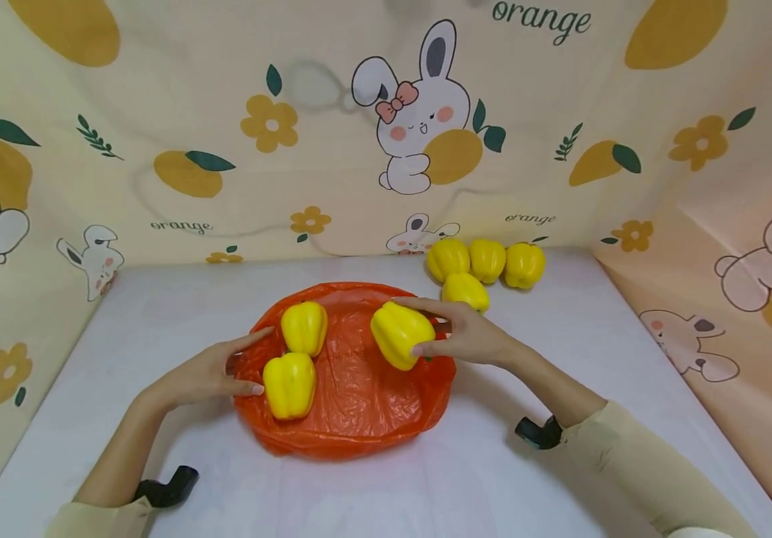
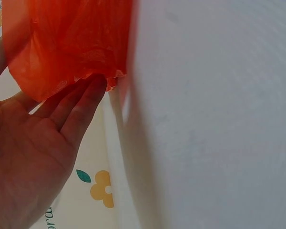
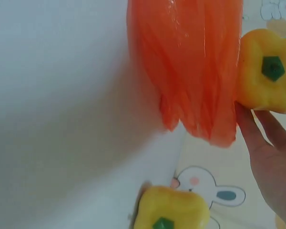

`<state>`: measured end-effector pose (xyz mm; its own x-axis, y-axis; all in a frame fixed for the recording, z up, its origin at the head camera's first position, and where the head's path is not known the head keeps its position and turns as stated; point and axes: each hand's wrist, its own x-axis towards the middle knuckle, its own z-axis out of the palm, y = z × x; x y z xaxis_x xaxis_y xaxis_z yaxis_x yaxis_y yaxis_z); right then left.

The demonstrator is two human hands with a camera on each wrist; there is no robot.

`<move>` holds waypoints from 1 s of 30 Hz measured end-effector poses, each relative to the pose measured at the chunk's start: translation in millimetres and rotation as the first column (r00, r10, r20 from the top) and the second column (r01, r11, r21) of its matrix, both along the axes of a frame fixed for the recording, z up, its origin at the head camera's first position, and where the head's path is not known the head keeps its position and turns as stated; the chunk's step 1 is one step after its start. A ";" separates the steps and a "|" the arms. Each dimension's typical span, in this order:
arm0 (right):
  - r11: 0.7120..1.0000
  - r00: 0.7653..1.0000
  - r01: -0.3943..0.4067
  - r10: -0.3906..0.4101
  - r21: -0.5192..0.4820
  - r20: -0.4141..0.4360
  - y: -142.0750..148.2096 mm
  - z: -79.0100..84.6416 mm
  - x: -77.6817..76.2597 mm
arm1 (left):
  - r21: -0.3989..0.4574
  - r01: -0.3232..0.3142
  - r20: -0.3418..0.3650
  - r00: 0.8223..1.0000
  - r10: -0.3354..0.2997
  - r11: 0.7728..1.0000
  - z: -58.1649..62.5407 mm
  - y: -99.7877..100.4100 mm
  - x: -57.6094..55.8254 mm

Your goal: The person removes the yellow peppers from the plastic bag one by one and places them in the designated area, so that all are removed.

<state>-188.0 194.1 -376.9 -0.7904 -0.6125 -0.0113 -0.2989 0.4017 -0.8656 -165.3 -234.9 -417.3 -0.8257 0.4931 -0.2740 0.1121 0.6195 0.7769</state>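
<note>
Tilted over the right side of a red plastic bag [image 1: 372,403] is a yellow bell pepper [image 1: 399,335], held by my right hand [image 1: 469,334] between thumb and fingers. Its green stem end faces the right wrist camera. Spread at the bag's left edge, my left hand [image 1: 211,370] touches the plastic with extended fingers [image 2: 83,107]. Two more peppers lie in the bag's left half: a far one [image 1: 304,329] and a near one [image 1: 289,386], close to the left thumb. The bag's mouth is spread wide, with a rolled rim.
Several yellow peppers stand at the back right of the white table [image 1: 527,478]; the nearest pepper [image 1: 464,290] is just beyond my right hand. A printed cloth [image 1: 332,134] with rabbits and oranges hangs behind and along both sides. Black curved pieces [image 1: 169,487] sit at both forearms.
</note>
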 end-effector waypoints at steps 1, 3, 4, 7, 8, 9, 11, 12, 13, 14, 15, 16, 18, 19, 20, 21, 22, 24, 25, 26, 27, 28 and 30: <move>1.000 1.000 0.006 -0.006 -0.007 -0.006 2.4 0.6 -0.4 | -0.001 0.001 -0.001 1.000 -0.001 1.000 0.0 0.1 -0.2; 1.000 1.000 0.018 -0.018 -0.015 -0.014 7.4 1.9 -1.5 | -0.002 0.001 0.000 1.000 -0.001 1.000 -0.2 0.2 -0.4; 1.000 1.000 0.022 -0.022 -0.018 -0.015 9.8 2.8 -2.3 | -0.002 0.003 -0.001 1.000 -0.003 1.000 -0.4 0.3 -0.4; 0.999 0.999 0.042 -0.042 -0.007 -0.023 17.0 5.9 -5.1 | 0.001 0.006 0.001 1.000 -0.006 1.000 -0.6 0.3 -0.5; 0.999 0.998 0.049 -0.049 -0.002 -0.027 19.3 7.3 -6.3 | 0.001 0.006 0.002 1.000 -0.006 1.000 -0.6 0.4 -0.5; 0.998 0.998 0.058 -0.058 0.000 -0.029 21.5 8.3 -7.6 | 0.000 0.005 0.006 1.000 -0.005 1.000 -0.4 0.7 -0.5; 0.997 0.996 0.081 -0.081 0.008 -0.030 25.9 10.2 -9.7 | -0.002 0.000 0.013 1.000 0.000 1.000 -0.2 1.1 -0.6; 0.996 0.995 0.094 -0.093 0.012 -0.029 28.1 10.9 -10.4 | -0.002 -0.001 0.016 1.000 0.001 1.000 -0.1 1.2 -0.6; 0.994 0.994 0.107 -0.106 0.017 -0.025 30.3 11.4 -10.7 | -0.001 -0.002 0.019 1.000 0.002 1.000 -0.1 1.5 -0.7; 0.993 0.993 0.119 -0.119 0.024 -0.022 32.3 12.2 -10.5 | 0.000 -0.003 0.021 1.000 0.003 1.000 -0.1 1.7 -0.6; 0.991 0.991 0.133 -0.132 0.030 -0.014 34.4 12.6 -10.0 | 0.002 -0.004 0.023 1.000 0.003 1.000 -0.4 1.8 -0.6; 0.989 0.990 0.142 -0.142 0.034 -0.007 36.1 13.6 -9.5 | 0.003 -0.003 0.023 1.000 0.003 1.000 -0.6 1.5 -0.6; 0.986 0.987 0.162 -0.162 0.048 0.002 39.6 15.8 -8.4 | 0.006 0.000 0.020 1.000 0.000 1.000 -1.0 1.2 -0.5; 0.984 0.986 0.169 -0.169 0.052 0.002 41.4 17.0 -8.2 | 0.007 0.000 0.018 1.000 0.000 1.000 -1.2 1.1 -0.6; 0.983 0.984 0.177 -0.177 0.053 0.003 43.3 18.4 -8.1 | 0.007 0.000 0.017 1.000 -0.001 1.000 -1.3 1.2 -0.6; 0.981 0.983 0.185 -0.185 0.057 -0.001 45.5 19.3 -8.6 | 0.007 0.000 0.018 1.000 0.000 1.000 -1.4 1.2 -0.6; 0.979 0.981 0.195 -0.195 0.061 -0.007 47.9 20.3 -9.0 | 0.007 0.001 0.017 1.000 -0.001 1.000 -1.6 1.4 -0.7; 0.973 0.976 0.220 -0.219 0.073 -0.018 53.3 21.7 -10.2 | 0.008 0.002 0.015 1.000 -0.002 1.000 -1.8 1.6 -0.8; 0.970 0.973 0.231 -0.229 0.075 -0.024 56.1 22.0 -11.2 | 0.008 0.001 0.016 1.000 -0.002 1.000 -1.8 1.8 -0.8; 0.966 0.969 0.245 -0.244 0.083 -0.027 59.0 22.2 -11.9 | 0.008 0.002 0.015 1.000 -0.002 1.000 -1.7 1.9 -0.7; 0.962 0.966 0.259 -0.257 0.090 -0.032 61.6 22.3 -12.8 | 0.008 0.001 0.014 1.000 -0.001 1.000 -1.8 1.8 -0.5; 0.957 0.962 0.273 -0.271 0.093 -0.034 64.4 22.4 -13.6 | 0.008 0.001 0.014 1.000 -0.001 1.000 -1.8 1.8 -0.4; 0.950 0.955 0.295 -0.292 0.101 -0.046 69.9 22.5 -15.1 | 0.008 0.000 0.015 1.000 0.000 1.000 -1.8 2.1 -0.2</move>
